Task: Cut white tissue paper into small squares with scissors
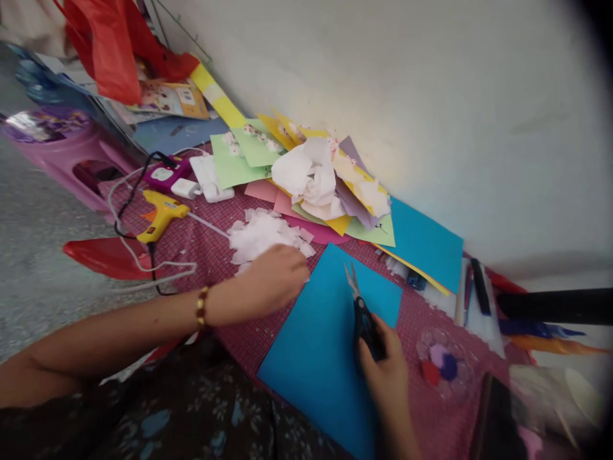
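Observation:
My left hand (275, 278), with a beaded bracelet at the wrist, is closed beside a pile of white paper pieces (263, 236); what its fingers hold, if anything, is hidden. In my right hand (387, 361) are black-handled pliers (363, 313), their slim metal jaws slightly parted and pointing away from me. The pliers are over a blue sheet (316, 338) that lies on the red checked tablecloth (249, 338). Left of the white pieces lies a yellow glue gun (163, 217) with a white stick in its rear.
Behind the white pieces, green, yellow and pink cards (249, 160) and crumpled white paper (306, 176) lean toward the wall. A purple power strip (167, 172) with cables is at the left. At the right stands a clear dish (443, 342) with coloured bits.

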The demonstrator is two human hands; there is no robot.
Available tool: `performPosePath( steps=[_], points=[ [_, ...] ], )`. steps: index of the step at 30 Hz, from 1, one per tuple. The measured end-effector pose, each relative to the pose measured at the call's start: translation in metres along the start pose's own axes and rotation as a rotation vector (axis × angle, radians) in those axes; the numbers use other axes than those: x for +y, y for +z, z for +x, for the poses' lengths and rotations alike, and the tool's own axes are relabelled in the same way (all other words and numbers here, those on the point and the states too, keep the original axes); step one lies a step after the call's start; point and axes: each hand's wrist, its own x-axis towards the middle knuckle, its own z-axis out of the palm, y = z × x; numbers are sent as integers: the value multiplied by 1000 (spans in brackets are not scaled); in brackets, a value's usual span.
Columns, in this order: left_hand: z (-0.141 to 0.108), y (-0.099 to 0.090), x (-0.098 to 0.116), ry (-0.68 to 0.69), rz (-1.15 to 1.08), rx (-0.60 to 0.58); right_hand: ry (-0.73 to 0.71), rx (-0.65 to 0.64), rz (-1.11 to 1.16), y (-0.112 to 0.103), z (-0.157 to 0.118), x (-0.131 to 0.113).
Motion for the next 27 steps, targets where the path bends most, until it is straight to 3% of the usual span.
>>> performPosePath(
  steps=[2, 4, 13, 20, 24, 27],
  points=[
    [2, 17, 17, 189, -8, -25, -4, 11, -9, 0, 0, 2],
    [6, 30, 21, 305, 28, -12, -1, 14, -12, 0, 1, 3],
    [20, 45, -13, 486, 71, -19, 16, -3, -19, 1, 2, 5],
    [14, 34, -49, 357, -56, -44, 9, 4, -26, -1, 1, 0],
    [1, 29, -72, 210, -87, -39, -2, 1, -32, -3, 0, 2],
    [-7, 25, -75, 90, -97, -73, 3, 0, -50, -3, -1, 4]
  ],
)
